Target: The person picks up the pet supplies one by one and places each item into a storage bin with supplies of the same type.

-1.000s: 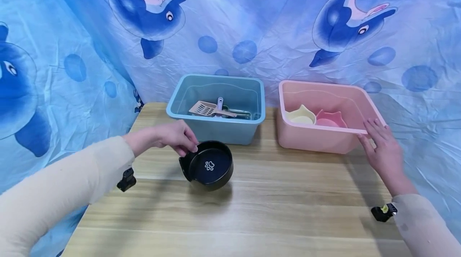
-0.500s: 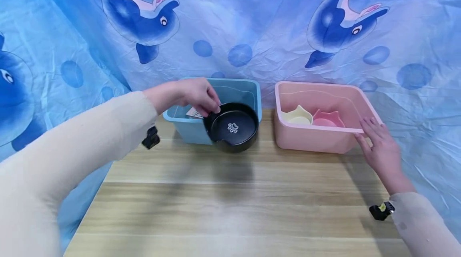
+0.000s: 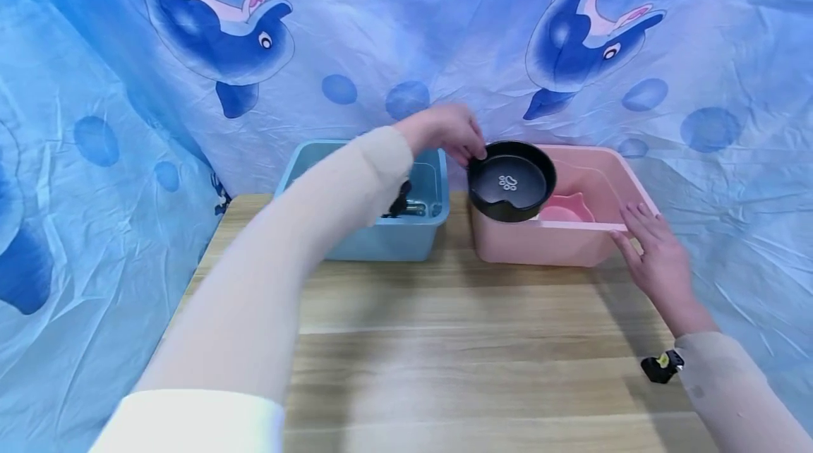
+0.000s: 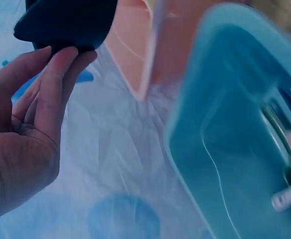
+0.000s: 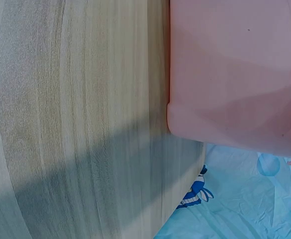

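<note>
My left hand pinches the rim of a round black pet bowl with a white paw print inside. The bowl hangs tilted over the left front part of the pink bin, hiding some of its contents. In the left wrist view the thumb and fingers grip the edge of the dark bowl. A pink cat-eared bowl lies in the pink bin. My right hand rests on that bin's right front corner, fingers laid over the rim; the right wrist view shows mostly the bin's wall.
The blue bin stands left of the pink one, partly behind my left sleeve. A light-coloured handle and a green item lie in it. A blue dolphin-print cloth hangs behind the wooden table.
My left hand has carried the black bowl up and rightward, from the table past the blue bin to over the pink bin. The right hand stays on the pink rim.
</note>
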Tool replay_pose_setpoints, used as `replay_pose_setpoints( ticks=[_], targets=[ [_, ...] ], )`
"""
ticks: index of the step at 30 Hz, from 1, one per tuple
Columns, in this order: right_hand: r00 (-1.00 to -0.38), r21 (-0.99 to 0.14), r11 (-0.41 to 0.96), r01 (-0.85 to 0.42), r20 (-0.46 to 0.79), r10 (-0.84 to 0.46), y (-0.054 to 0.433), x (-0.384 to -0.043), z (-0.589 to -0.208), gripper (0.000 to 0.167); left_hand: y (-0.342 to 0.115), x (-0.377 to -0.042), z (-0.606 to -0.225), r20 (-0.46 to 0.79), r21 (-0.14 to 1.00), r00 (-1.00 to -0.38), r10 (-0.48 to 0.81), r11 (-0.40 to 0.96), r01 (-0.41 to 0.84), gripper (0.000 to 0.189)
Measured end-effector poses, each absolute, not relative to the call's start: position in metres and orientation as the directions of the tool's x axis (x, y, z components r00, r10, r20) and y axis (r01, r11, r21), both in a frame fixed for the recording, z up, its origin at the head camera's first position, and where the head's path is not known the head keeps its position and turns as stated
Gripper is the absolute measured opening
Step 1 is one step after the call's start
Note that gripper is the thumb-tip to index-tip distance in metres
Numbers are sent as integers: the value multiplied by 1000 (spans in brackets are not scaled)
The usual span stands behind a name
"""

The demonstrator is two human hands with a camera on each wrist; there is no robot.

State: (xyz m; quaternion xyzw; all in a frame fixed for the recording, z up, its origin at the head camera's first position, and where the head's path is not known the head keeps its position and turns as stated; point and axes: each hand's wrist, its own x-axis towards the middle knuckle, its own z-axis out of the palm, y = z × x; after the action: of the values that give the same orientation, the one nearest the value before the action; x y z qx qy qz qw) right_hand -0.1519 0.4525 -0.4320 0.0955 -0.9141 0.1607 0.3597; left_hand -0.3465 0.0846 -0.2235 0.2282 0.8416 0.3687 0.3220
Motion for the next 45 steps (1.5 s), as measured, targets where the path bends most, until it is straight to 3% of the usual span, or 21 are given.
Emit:
replay_pose_setpoints(
  ticks=[7,11,17,22,28,36,45],
  targets=[
    [-726,-233,929,-289,686,-54,451,-150,-432,60,147,-357,-238,-364,767,-746,558,633,100,2],
    [-720,-227,931,-285,692,-53,451,-149,-430,62,176,-358,-245,-351,748,-770,533,654,112,14],
    [-723,-221,937,-271,689,-47,447,-148,-430,65,206,-361,-255,-388,708,-791,473,702,73,4],
    [-716,-218,939,-267,697,-42,443,-147,-431,74,219,-363,-267,-438,635,-790,429,770,67,7],
    [-713,-221,944,-244,701,-21,442,-141,-432,81,228,-362,-282,-429,649,-771,471,754,100,5],
    [-728,-222,948,-229,686,-15,444,-139,-433,76,228,-368,-295,-365,661,-745,559,719,216,13],
    [-737,-215,949,-229,676,-25,444,-139,-432,68,222,-391,-293,-362,638,-640,677,681,360,4]
  ],
)
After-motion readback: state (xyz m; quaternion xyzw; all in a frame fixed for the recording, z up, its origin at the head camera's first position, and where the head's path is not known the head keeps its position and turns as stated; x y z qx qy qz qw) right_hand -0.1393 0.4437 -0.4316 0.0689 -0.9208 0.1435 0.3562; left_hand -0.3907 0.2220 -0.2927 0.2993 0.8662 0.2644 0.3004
